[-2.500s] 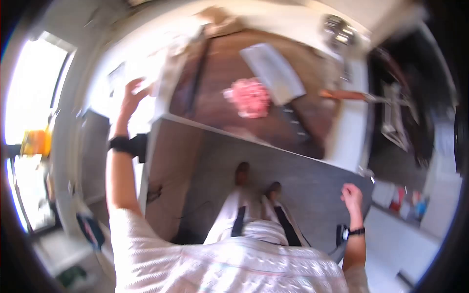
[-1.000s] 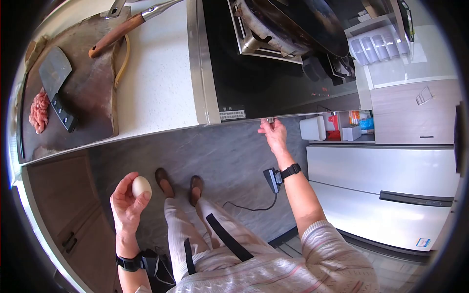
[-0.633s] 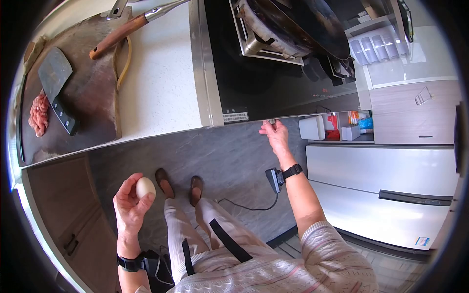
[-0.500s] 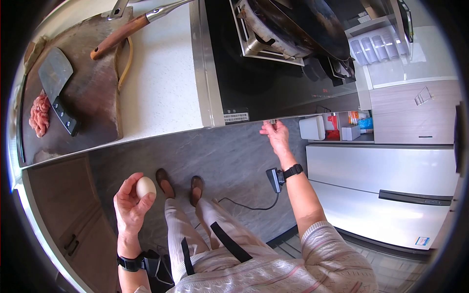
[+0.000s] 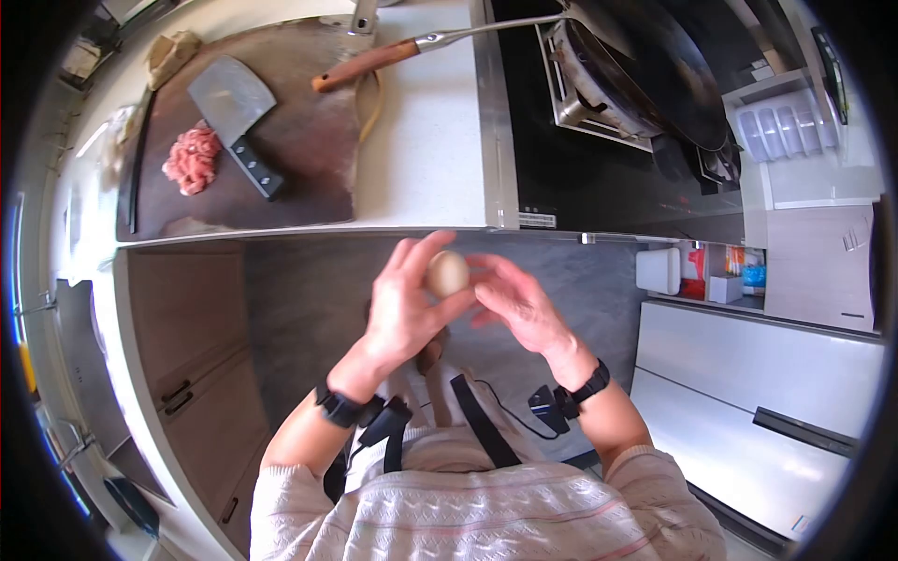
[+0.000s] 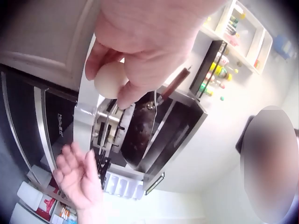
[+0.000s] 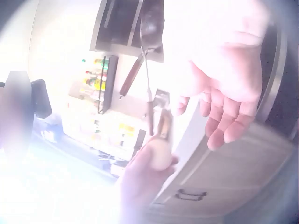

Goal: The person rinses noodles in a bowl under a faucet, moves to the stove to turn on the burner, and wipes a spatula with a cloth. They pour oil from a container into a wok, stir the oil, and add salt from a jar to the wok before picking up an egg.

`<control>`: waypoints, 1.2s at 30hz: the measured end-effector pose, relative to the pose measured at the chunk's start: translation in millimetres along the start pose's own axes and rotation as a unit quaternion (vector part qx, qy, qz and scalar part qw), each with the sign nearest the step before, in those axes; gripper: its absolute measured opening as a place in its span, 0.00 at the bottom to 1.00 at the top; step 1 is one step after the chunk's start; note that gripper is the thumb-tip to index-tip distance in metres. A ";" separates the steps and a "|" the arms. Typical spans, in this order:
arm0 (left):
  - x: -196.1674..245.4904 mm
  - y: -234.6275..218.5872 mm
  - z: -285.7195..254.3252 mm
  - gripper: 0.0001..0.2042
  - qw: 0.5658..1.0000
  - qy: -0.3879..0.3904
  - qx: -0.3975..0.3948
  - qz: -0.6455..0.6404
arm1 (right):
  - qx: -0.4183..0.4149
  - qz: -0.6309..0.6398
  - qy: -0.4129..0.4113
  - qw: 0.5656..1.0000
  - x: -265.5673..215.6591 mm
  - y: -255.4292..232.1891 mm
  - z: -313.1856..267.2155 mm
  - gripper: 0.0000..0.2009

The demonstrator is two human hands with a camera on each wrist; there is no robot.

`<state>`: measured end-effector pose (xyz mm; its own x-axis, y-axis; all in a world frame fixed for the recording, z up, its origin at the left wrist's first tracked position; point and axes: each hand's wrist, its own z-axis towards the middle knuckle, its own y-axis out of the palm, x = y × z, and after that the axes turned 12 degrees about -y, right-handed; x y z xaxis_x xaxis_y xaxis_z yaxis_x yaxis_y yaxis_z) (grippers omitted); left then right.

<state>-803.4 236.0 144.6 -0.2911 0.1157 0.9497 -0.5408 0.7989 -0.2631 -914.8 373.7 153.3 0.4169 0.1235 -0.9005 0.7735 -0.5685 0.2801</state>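
Note:
My left hand [image 5: 398, 313] pinches a pale, whole egg [image 5: 448, 275] between its thumb and fingers, out in front of the counter edge. In the left wrist view the egg [image 6: 110, 80] shows smooth and uncracked on its visible side. Close beside it on the right is my right hand [image 5: 528, 313], fingers loosely bent and pointing toward the egg, holding nothing. The right wrist view has that right hand [image 7: 226, 100] with its fingers spread apart from the egg [image 7: 160, 154], which sits in the left hand [image 7: 140, 184].
A cutting board [image 5: 309, 178] on the counter bears a cleaver [image 5: 232, 98] and a heap of raw cut meat [image 5: 193, 161]. A wooden-handled spatula [image 5: 369, 65] reaches from the board toward a dark wok [image 5: 645, 70] on the black stove [image 5: 580, 187].
My right hand has left the stove's front edge and moved left to the egg. My left hand has brought the egg up and to the right. The head view has shifted left.

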 end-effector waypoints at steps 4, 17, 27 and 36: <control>10.6 6.5 11.9 0.30 0.986 0.086 0.062 0.126 | 0.001 0.050 -0.070 0.996 4.9 18.0 23.0 0.23; 5.5 -67.5 13.2 0.26 0.984 0.052 0.040 0.166 | 0.089 -0.649 -0.348 0.671 -21.2 13.6 118.5 0.19; 13.0 -93.3 14.3 0.18 0.988 0.044 -0.001 0.146 | 0.080 -0.646 -0.377 0.659 -18.6 15.9 120.9 0.23; 64.7 -74.0 73.5 0.24 0.965 0.171 -0.100 0.172 | -0.057 -0.055 0.003 0.997 -79.2 -15.3 97.0 0.23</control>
